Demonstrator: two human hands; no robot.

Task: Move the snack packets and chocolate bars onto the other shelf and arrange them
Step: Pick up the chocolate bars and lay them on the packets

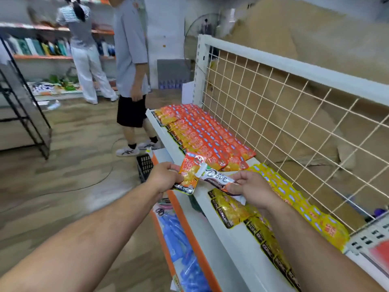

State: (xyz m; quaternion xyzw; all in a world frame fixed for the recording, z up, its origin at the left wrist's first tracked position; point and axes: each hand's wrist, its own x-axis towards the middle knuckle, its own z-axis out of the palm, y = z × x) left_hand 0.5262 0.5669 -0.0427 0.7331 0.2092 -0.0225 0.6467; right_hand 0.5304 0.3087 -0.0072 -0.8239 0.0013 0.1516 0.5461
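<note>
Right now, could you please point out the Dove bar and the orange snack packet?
Dove bar (215, 178): head view, on its logo.
orange snack packet (189, 171): head view, on its front.

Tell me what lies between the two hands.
In the head view, an orange packet, gripped by the left hand, and a Dove bar, pinched by the right hand, fill the gap; the bar's end overlaps the packet.
</note>
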